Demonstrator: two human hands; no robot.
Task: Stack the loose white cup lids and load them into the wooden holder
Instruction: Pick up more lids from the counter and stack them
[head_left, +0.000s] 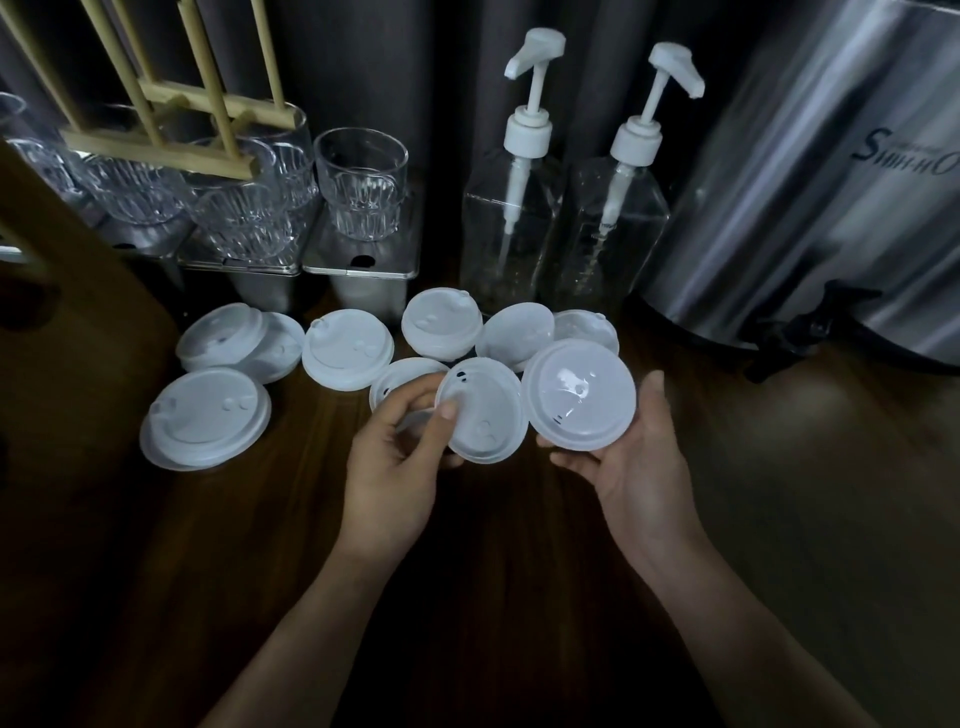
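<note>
Dark brown wooden tabletop (779, 493) is spreading from near to far, and grey curtains (374, 67) are hanging behind it. A large brushed-steel drum dispenser (831, 182) with a black tap is standing at the far right. At the far left, a pale wooden slatted holder (171, 119) is leaning in front of a row of ribbed clear drinking glasses (361, 182), which are sitting on small shiny steel containers (358, 262). Two clear square pump bottles (511, 218) with white pump heads are standing side by side between the glasses and the drum.

Over the middle of the table, the person's left hand (395, 467) is pinching a round white plastic cup lid (483, 410) at its left edge, thumb on top and fingers underneath. The right hand (634, 457) is gripping a second white lid (579, 395), thumb at its right rim and fingers curling under its near rim. The edges of the two held lids are meeting. Loose white lids (348, 348) are lying scattered on the tabletop just beyond the hands, some overlapping, nearer than the glasses and bottles.
</note>
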